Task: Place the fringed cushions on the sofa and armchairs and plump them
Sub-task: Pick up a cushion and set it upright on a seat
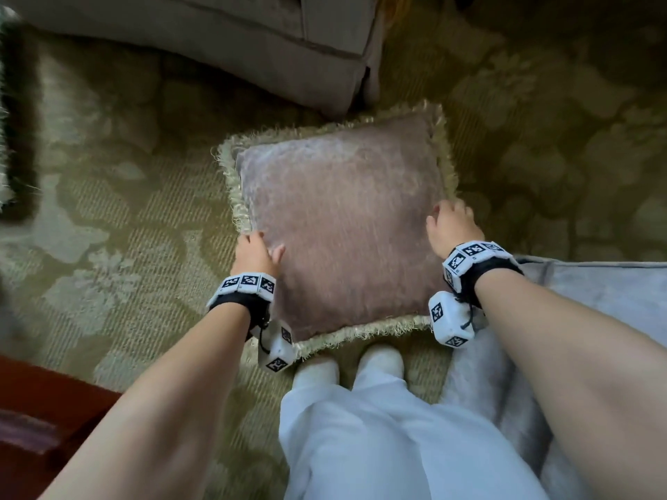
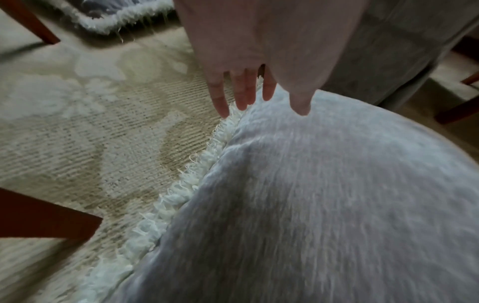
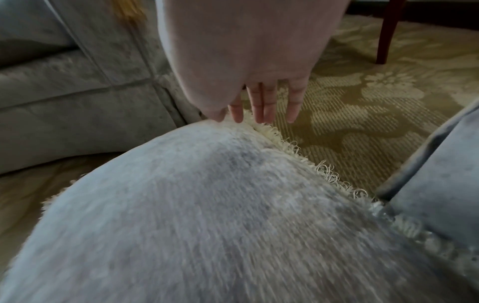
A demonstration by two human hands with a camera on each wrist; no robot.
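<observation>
A mauve velvet cushion (image 1: 343, 225) with a cream fringe (image 2: 181, 188) lies on the patterned carpet in front of my feet. My left hand (image 1: 254, 252) is at its left edge, thumb on the velvet, and its straight fingers (image 2: 243, 96) touch the fringe. My right hand (image 1: 451, 225) is at the right edge in the same way; its fingers (image 3: 261, 106) are straight, with the tips on the fringe. Neither hand curls round the cushion. The grey sofa (image 1: 216, 48) stands just beyond it.
A grey-blue upholstered piece (image 1: 595, 301) stands close on my right and touches the cushion's near right corner. Dark red wooden furniture (image 1: 43, 427) is at my lower left. Another fringed cushion (image 2: 108, 18) lies further left on the carpet. A wooden chair leg (image 3: 388, 30) stands on the far right.
</observation>
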